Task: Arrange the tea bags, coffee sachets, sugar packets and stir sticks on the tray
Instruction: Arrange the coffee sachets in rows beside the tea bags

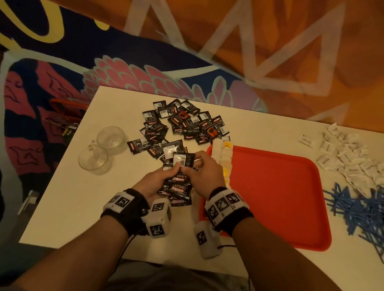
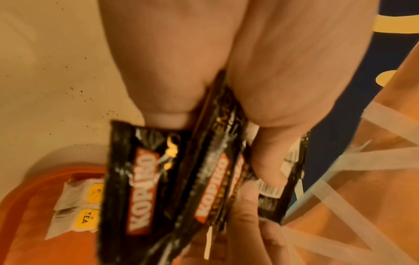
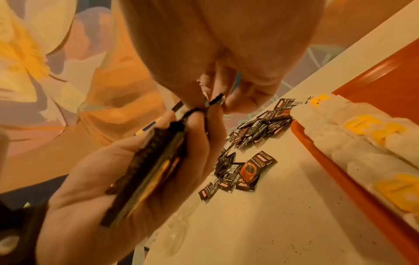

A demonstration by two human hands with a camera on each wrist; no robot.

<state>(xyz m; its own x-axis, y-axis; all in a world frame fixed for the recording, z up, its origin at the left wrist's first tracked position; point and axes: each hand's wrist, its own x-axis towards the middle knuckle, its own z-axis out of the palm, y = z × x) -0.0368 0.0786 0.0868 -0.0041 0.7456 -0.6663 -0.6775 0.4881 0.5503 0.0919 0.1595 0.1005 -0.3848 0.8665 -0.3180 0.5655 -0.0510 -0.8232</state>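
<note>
My left hand (image 1: 159, 179) grips a fanned stack of black coffee sachets (image 1: 178, 187) above the table, just left of the red tray (image 1: 282, 197). My right hand (image 1: 201, 170) pinches one more coffee sachet (image 1: 183, 159) at the top of that stack. The left wrist view shows the held sachets (image 2: 158, 188) close up under the thumb. A row of tea bags (image 1: 225, 158) with yellow tags lines the tray's left edge. Loose coffee sachets (image 1: 179, 125) lie heaped behind my hands. White sugar packets (image 1: 351, 157) and blue stir sticks (image 1: 373, 212) lie right of the tray.
Two clear glass cups (image 1: 105, 150) stand on the white table (image 1: 80, 209) to the left of my hands. The tray's red floor is bare apart from the tea bags. A patterned carpet surrounds the table; its front edge is close to my body.
</note>
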